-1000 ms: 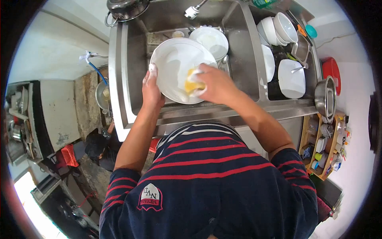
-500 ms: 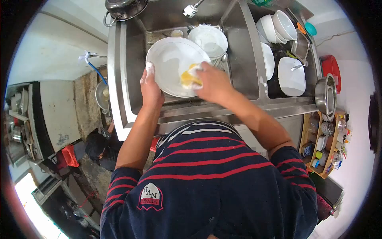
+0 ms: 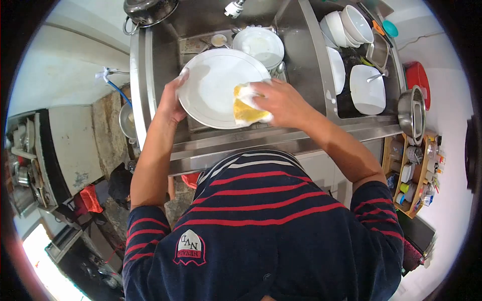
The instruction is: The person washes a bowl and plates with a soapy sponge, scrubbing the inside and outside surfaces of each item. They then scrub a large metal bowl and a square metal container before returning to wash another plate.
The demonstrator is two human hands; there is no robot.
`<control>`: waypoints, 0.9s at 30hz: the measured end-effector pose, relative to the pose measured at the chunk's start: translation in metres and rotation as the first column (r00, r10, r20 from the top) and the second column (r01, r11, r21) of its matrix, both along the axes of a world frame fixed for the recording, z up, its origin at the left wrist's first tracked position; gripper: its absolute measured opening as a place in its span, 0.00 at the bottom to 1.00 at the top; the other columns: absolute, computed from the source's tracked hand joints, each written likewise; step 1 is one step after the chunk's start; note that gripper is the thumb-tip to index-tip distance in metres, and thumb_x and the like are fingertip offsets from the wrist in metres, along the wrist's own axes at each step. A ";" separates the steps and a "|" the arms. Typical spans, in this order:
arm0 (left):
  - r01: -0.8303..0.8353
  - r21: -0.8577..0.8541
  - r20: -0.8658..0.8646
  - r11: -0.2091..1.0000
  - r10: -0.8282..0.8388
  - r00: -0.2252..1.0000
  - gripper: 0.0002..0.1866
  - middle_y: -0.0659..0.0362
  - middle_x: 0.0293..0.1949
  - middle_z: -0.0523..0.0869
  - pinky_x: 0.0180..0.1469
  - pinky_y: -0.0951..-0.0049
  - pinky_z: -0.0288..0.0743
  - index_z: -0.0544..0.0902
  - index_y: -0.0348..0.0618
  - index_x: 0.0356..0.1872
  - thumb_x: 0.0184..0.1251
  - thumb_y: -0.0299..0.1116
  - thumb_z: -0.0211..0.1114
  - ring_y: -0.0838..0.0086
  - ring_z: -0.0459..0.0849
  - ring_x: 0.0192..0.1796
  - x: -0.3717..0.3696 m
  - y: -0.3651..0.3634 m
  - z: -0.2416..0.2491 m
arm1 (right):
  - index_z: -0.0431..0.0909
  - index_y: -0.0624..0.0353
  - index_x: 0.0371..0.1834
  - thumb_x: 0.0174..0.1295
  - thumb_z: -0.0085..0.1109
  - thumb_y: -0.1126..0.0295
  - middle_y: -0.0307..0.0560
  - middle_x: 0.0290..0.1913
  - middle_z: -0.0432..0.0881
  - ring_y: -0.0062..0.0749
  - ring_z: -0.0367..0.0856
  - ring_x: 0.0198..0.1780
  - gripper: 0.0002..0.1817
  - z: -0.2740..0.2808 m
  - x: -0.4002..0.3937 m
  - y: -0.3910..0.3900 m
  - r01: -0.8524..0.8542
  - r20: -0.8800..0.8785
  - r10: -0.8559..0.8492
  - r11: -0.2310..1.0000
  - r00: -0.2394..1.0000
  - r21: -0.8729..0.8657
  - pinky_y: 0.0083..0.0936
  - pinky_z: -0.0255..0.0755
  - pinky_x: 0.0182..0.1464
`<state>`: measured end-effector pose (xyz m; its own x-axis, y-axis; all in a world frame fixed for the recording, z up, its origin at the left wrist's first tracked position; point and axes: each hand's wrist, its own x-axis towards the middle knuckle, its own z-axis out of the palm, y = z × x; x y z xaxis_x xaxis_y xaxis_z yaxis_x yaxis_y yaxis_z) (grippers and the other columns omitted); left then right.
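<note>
A large white plate (image 3: pixel 211 85) is held over the left sink basin, its inner face turned up towards me. My left hand (image 3: pixel 173 98) grips its left rim, thumb on the edge and the other fingers hidden beneath. My right hand (image 3: pixel 281 103) is closed on a soapy yellow sponge (image 3: pixel 243 108), which lies against the plate's lower right part. White foam clings to the sponge and my fingers. Behind the held plate, a second white plate (image 3: pixel 258 46) rests in the basin, with spoons (image 3: pixel 279 70) beside it and a small cup (image 3: pixel 219 40) to its left.
The faucet (image 3: pixel 234 9) hangs over the basin's far side. A dark pot (image 3: pixel 149 11) stands at the back left corner. In the right basin are stacked white bowls (image 3: pixel 356 27) and a square white dish (image 3: pixel 367 90). Metal bowls (image 3: pixel 411 115) sit at the right edge.
The sponge has moved slightly down and right on the plate, and more of its yellow side shows. My left hand has shifted left and slightly up along with the plate's rim.
</note>
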<state>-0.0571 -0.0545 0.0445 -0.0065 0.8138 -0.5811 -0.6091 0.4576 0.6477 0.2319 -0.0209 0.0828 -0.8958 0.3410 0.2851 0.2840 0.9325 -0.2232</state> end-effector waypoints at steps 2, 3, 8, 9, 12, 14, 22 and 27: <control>0.127 -0.002 -0.030 0.992 -0.127 0.991 0.27 0.46 0.56 0.79 0.59 0.61 0.75 0.71 0.33 0.62 0.69 0.43 0.53 0.59 0.80 0.55 -0.005 0.005 -0.002 | 0.79 0.55 0.41 0.34 0.70 0.66 0.48 0.48 0.77 0.43 0.80 0.42 0.24 0.009 -0.001 -0.003 -0.030 -0.008 0.030 0.997 1.000 -0.072 0.39 0.74 0.41; 0.122 -0.002 -0.033 0.992 -0.122 0.992 0.27 0.46 0.56 0.79 0.59 0.61 0.75 0.71 0.33 0.62 0.69 0.43 0.53 0.59 0.80 0.55 -0.007 0.004 -0.001 | 0.79 0.55 0.41 0.34 0.70 0.67 0.47 0.48 0.77 0.42 0.80 0.40 0.24 0.014 -0.003 -0.005 -0.060 -0.019 0.058 0.988 0.998 -0.144 0.38 0.75 0.40; 0.061 0.127 0.314 0.990 -0.098 0.944 0.27 0.45 0.57 0.77 0.62 0.54 0.70 0.73 0.34 0.58 0.58 0.37 0.56 0.56 0.77 0.59 0.021 -0.022 0.020 | 0.79 0.55 0.41 0.35 0.69 0.65 0.46 0.46 0.78 0.41 0.82 0.38 0.24 0.019 -0.010 -0.014 0.037 -0.056 -0.044 0.993 0.997 -0.114 0.37 0.76 0.37; -0.078 0.022 0.168 0.997 0.073 0.983 0.31 0.47 0.56 0.76 0.64 0.53 0.68 0.70 0.35 0.60 0.53 0.39 0.57 0.54 0.76 0.59 0.036 -0.031 0.016 | 0.79 0.55 0.41 0.36 0.69 0.64 0.47 0.46 0.78 0.41 0.82 0.39 0.23 0.015 -0.012 -0.015 0.074 -0.068 -0.079 0.995 0.995 -0.074 0.37 0.76 0.37; -0.236 0.049 0.151 0.971 0.226 0.962 0.18 0.48 0.50 0.77 0.64 0.52 0.67 0.73 0.34 0.48 0.55 0.28 0.56 0.56 0.75 0.57 0.071 -0.035 0.011 | 0.79 0.55 0.40 0.43 0.68 0.62 0.47 0.47 0.78 0.43 0.82 0.38 0.19 0.004 -0.022 -0.017 0.148 -0.102 -0.160 0.982 0.982 -0.116 0.39 0.76 0.37; -0.257 0.021 0.159 0.966 0.250 0.955 0.16 0.47 0.49 0.77 0.61 0.55 0.70 0.75 0.33 0.46 0.55 0.27 0.55 0.56 0.77 0.54 0.064 -0.032 -0.004 | 0.79 0.56 0.41 0.47 0.67 0.61 0.48 0.48 0.77 0.44 0.81 0.39 0.18 0.003 -0.029 -0.017 0.123 -0.099 -0.141 0.977 0.985 -0.174 0.39 0.75 0.39; -0.187 -0.070 0.024 0.980 0.189 0.982 0.14 0.50 0.39 0.78 0.49 0.56 0.77 0.75 0.37 0.42 0.55 0.31 0.55 0.60 0.80 0.45 0.038 -0.036 -0.012 | 0.78 0.59 0.47 0.55 0.65 0.62 0.55 0.53 0.74 0.51 0.75 0.55 0.19 -0.010 -0.003 0.027 0.262 0.076 -0.255 0.961 0.964 -0.090 0.40 0.71 0.55; -0.049 -0.050 -0.171 0.998 0.040 0.985 0.16 0.52 0.38 0.78 0.40 0.59 0.79 0.72 0.38 0.45 0.55 0.31 0.55 0.62 0.80 0.40 0.056 -0.044 -0.016 | 0.74 0.56 0.55 0.50 0.66 0.71 0.56 0.57 0.71 0.54 0.73 0.57 0.26 -0.031 -0.043 0.053 0.490 -0.137 -0.522 0.846 0.842 -0.212 0.41 0.70 0.59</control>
<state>-0.0008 -0.0983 0.0283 -0.1438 0.7780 -0.6116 -0.5131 0.4699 0.7183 0.1886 0.0324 0.0516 -0.5230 0.7875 0.3262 0.6451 0.6158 -0.4523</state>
